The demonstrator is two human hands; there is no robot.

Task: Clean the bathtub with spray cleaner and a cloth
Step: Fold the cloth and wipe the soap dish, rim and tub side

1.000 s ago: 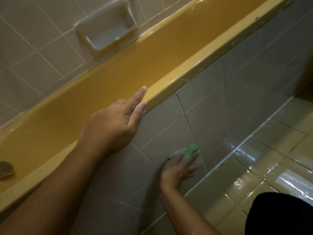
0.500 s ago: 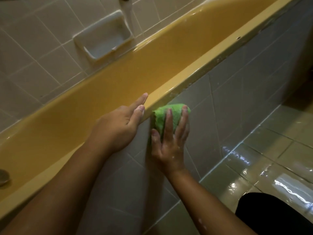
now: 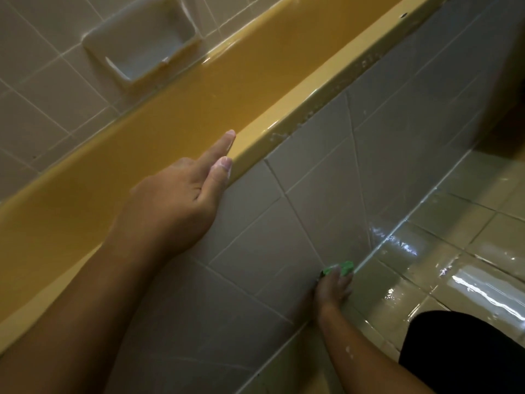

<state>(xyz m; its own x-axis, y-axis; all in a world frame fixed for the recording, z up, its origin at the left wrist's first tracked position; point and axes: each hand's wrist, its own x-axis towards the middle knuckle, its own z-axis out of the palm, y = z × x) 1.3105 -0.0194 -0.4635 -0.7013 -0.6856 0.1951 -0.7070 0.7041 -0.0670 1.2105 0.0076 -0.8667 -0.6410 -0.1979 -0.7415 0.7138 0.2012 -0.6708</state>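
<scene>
Whereas the green cloth [image 3: 339,268] sat just under the bathtub rim [image 3: 312,95] half a second ago, it is now at the foot of the tiled front panel [image 3: 255,245], right by the joint with the wet floor [image 3: 454,265]. Right hand [image 3: 333,287]: fingers stretched over the cloth, pressing it to the tile; no pinch visible. Left hand [image 3: 181,200]: unmoved, flat on the rim, fingers straight, holding nothing. Reading: one full downward stroke completed; the panel is being wiped in vertical passes. Tub interior not being worked. Spray cleaner not in view.
</scene>
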